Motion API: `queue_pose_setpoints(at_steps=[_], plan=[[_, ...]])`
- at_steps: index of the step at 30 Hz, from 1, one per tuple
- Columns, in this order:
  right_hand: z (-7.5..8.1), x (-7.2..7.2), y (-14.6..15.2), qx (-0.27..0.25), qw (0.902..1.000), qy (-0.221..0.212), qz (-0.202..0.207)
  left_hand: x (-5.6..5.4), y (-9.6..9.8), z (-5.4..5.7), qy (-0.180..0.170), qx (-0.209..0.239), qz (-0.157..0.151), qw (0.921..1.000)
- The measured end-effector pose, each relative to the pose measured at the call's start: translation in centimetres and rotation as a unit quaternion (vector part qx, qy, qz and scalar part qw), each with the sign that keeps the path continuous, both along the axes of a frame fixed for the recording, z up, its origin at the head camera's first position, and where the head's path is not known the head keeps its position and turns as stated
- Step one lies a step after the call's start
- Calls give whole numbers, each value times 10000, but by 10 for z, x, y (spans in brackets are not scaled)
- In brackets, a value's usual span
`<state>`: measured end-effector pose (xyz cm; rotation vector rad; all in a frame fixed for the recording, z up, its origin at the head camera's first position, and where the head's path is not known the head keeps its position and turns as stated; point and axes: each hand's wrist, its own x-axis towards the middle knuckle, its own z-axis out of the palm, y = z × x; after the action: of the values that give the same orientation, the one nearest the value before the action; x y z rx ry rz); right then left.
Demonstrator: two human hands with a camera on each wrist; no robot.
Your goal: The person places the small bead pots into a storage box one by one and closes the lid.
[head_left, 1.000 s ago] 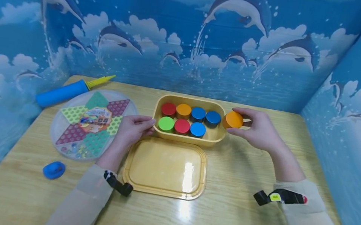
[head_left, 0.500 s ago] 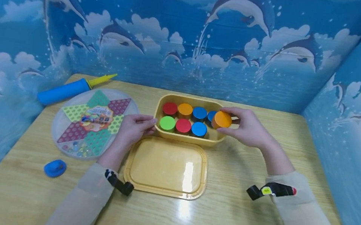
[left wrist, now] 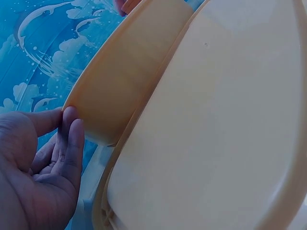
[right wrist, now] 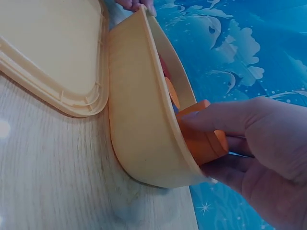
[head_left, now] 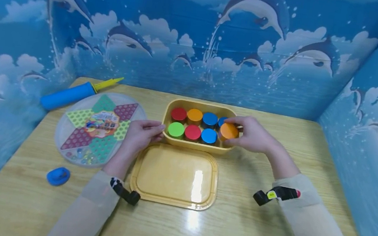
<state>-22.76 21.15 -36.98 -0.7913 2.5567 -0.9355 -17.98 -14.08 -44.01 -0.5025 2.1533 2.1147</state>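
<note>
A yellow plastic box (head_left: 199,146) stands at the middle of the table, holding two rows of round pieces in red, orange, blue and green. My right hand (head_left: 253,134) grips an orange cylinder (head_left: 229,131) between thumb and fingers, at the box's right end. In the right wrist view, that orange cylinder (right wrist: 204,141) is partly below the box rim, and a blue piece behind it is partly covered in the head view. My left hand (head_left: 141,135) pinches the box's left rim, thumb and fingers on either side of the wall (left wrist: 110,81).
The yellow lid (head_left: 175,176) lies flat in front of the box. To the left are a round Chinese checkers board (head_left: 81,131) with marbles, a blue pump (head_left: 68,96) with a yellow nozzle, and a small blue object (head_left: 57,176). A dolphin-print backdrop encloses the table.
My right hand has carried the orange cylinder leftward from beyond the box's right rim, then down into its right end. The left hand has stayed on the rim.
</note>
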Motion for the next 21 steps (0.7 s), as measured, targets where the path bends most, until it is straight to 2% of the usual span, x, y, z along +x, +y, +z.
queue_pose_setpoints(at_steps=[5, 12, 21], plan=[[3, -2, -6, 504, 9986, -8, 172, -1, 0, -1, -55, -30, 32, 10000], [7, -5, -11, 1208, 9916, -107, 458, -1, 1, -1, -101, -119, 40, 9999], [9, -11, -20, 1568, 9840, -278, 801, 0, 3, 1, -175, -232, 47, 9996]])
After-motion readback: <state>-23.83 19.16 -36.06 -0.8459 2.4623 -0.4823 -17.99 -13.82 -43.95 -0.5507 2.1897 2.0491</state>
